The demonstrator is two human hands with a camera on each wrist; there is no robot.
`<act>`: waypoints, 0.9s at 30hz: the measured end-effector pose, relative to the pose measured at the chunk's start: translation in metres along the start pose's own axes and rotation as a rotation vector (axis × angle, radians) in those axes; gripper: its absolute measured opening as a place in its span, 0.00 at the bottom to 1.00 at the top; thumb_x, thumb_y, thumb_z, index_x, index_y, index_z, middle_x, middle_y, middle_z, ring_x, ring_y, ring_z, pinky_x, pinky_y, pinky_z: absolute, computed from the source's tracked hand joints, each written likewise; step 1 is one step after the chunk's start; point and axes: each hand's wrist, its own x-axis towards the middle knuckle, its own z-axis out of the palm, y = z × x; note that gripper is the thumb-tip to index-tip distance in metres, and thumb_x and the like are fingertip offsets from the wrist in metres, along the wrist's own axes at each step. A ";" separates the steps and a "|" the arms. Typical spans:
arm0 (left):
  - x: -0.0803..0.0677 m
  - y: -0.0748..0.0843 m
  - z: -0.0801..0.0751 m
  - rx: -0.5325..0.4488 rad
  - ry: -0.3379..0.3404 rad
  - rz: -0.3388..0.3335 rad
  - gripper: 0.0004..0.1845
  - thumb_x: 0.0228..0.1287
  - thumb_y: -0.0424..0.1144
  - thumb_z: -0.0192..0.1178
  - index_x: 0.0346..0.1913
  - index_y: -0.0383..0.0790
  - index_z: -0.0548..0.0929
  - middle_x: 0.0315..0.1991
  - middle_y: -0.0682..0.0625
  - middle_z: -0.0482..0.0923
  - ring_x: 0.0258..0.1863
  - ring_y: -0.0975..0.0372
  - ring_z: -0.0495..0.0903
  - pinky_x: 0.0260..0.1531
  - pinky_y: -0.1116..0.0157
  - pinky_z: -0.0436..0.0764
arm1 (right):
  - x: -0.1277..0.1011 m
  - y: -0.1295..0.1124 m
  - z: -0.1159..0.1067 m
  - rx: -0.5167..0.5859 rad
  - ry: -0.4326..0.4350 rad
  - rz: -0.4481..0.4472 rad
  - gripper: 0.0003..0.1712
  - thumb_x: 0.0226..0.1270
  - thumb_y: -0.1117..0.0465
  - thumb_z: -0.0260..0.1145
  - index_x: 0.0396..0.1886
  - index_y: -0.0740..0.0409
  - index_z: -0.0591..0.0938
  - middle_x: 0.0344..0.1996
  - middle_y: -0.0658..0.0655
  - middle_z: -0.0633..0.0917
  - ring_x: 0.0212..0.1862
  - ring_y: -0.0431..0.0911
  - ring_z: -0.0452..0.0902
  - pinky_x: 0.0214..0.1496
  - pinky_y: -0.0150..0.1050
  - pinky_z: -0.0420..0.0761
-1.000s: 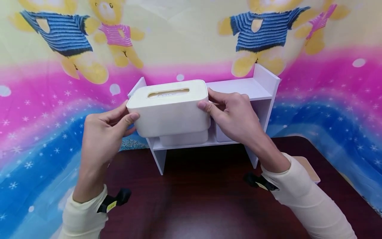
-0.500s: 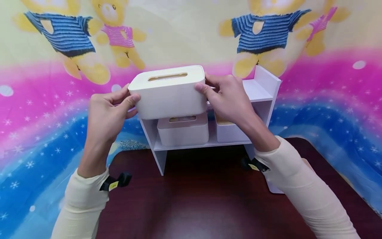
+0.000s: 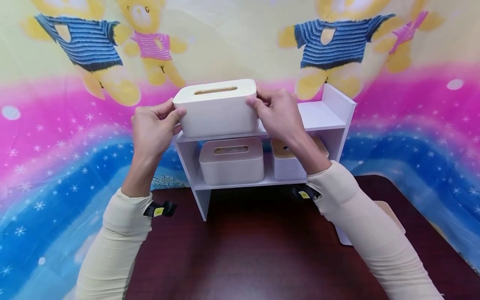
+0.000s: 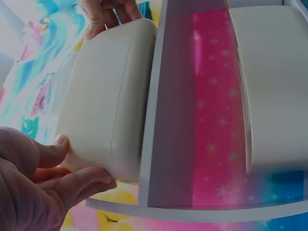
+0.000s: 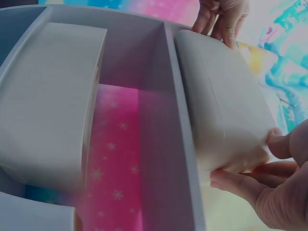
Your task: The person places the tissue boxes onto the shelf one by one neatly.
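Note:
A cream tissue box (image 3: 217, 116) with a long slot in its lid is at the left of the white shelf unit's top board (image 3: 316, 114). My left hand (image 3: 153, 130) grips its left end, thumb on the front face. At the other end my right hand (image 3: 279, 112) holds it, thumb also in front. The wrist views show the box (image 4: 101, 91) right against the top board, its underside (image 5: 192, 96) at or very near the surface; whether it bears fully there I cannot tell. A similar tissue box (image 3: 232, 166) sits on the lower board beneath.
A white box with a wooden lid (image 3: 290, 166) stands right of the lower tissue box, partly behind my right forearm. The unit's raised right side (image 3: 339, 98) rises above the top board. On the dark table (image 3: 247, 250), a flat wood-topped item (image 3: 390, 214) lies partly under my right sleeve.
Both hands have lifted the tissue box from in front of the lower compartment, then moved it back and slightly right to the top board. The lower tissue box has come into full view.

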 end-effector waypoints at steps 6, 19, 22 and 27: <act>0.004 0.000 0.009 0.073 0.041 0.018 0.26 0.72 0.46 0.71 0.70 0.49 0.82 0.60 0.42 0.89 0.55 0.53 0.92 0.39 0.73 0.87 | 0.006 0.006 0.006 -0.003 0.010 0.020 0.25 0.80 0.51 0.69 0.71 0.50 0.82 0.47 0.58 0.94 0.43 0.46 0.83 0.42 0.36 0.78; 0.001 0.005 0.010 0.118 -0.025 -0.019 0.34 0.73 0.48 0.71 0.77 0.49 0.74 0.70 0.44 0.82 0.66 0.55 0.85 0.61 0.58 0.86 | 0.003 0.006 -0.001 -0.038 -0.101 0.068 0.30 0.81 0.48 0.67 0.77 0.48 0.77 0.71 0.56 0.82 0.70 0.50 0.82 0.71 0.46 0.83; -0.011 0.004 0.006 0.128 -0.045 -0.017 0.41 0.71 0.52 0.72 0.82 0.51 0.67 0.75 0.46 0.75 0.71 0.54 0.80 0.66 0.53 0.82 | -0.005 0.010 -0.006 -0.034 -0.141 0.062 0.33 0.80 0.47 0.67 0.80 0.50 0.75 0.74 0.57 0.80 0.73 0.53 0.80 0.74 0.48 0.80; -0.041 0.000 0.001 0.123 -0.019 0.046 0.42 0.70 0.54 0.73 0.82 0.56 0.67 0.75 0.49 0.77 0.69 0.55 0.82 0.63 0.54 0.84 | -0.028 0.020 -0.016 -0.046 -0.156 0.081 0.38 0.79 0.44 0.68 0.82 0.50 0.72 0.76 0.58 0.78 0.74 0.53 0.79 0.73 0.50 0.81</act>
